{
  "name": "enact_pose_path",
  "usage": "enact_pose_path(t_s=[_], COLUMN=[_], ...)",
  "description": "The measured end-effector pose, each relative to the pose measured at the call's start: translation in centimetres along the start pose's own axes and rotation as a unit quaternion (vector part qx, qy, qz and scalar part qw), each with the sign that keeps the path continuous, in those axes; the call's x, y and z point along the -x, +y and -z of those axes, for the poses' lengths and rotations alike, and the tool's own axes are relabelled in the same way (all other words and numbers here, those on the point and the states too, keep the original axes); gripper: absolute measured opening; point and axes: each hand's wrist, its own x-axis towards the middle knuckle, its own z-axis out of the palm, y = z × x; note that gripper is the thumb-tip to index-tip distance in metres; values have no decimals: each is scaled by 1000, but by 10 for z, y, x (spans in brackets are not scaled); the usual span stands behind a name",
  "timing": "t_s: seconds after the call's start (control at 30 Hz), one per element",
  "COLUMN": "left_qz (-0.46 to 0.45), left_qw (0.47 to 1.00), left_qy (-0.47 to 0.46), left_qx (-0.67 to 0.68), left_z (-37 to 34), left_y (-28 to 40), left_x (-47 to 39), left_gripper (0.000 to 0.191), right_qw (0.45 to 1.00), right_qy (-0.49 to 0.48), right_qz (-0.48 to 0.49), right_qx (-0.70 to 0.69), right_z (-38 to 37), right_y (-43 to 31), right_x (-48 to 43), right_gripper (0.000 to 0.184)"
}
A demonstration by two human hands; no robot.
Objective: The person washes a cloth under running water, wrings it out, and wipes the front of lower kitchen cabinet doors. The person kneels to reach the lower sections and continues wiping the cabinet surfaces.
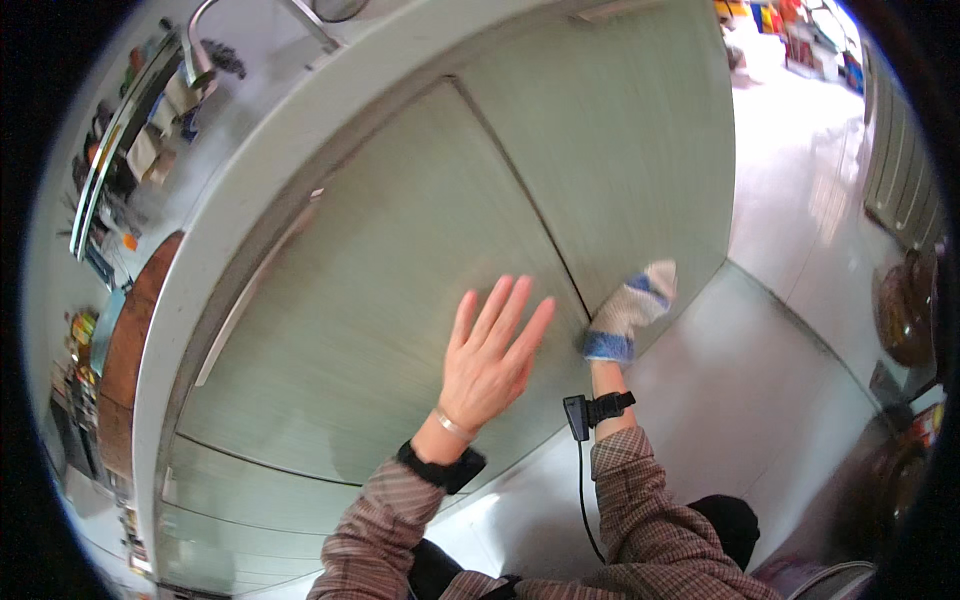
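My bare left hand [491, 356] is held in front of a pale green cabinet door [360, 292], its fingers apart and nothing in it; whether it touches the door I cannot tell. My right hand [628, 313] is inside a white and blue striped cloth, perhaps a glove or sock, near the lower part of the neighbouring door [600, 150]. A dark gap runs between the two doors. The cloth hides the right fingers. Black straps are around both wrists, and a cable hangs from the right one.
Above the doors runs a pale countertop edge [247, 161], with a faucet [196, 45] and a round wooden board [139, 360] beyond it. Glossy tiled floor [697, 405] lies at the right, with brown rounded vessels [904, 315] at the far right.
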Motion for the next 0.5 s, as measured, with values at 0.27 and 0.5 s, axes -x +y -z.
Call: enact_pose_path(t_s=[0.27,0.5], left_qz=[56,62], left_qw=[978,953], left_qy=[165,279], left_qx=[-113,-96], left_z=[102,96], left_y=[-73,-86], left_x=[124,161], left_gripper=[49,55], right_qw=[805,502], right_qy=[211,116], right_qz=[-548,-684], right_qx=[-82,516], right_z=[53,60], right_y=[214,199], right_x=[22,145], right_gripper=[52,58])
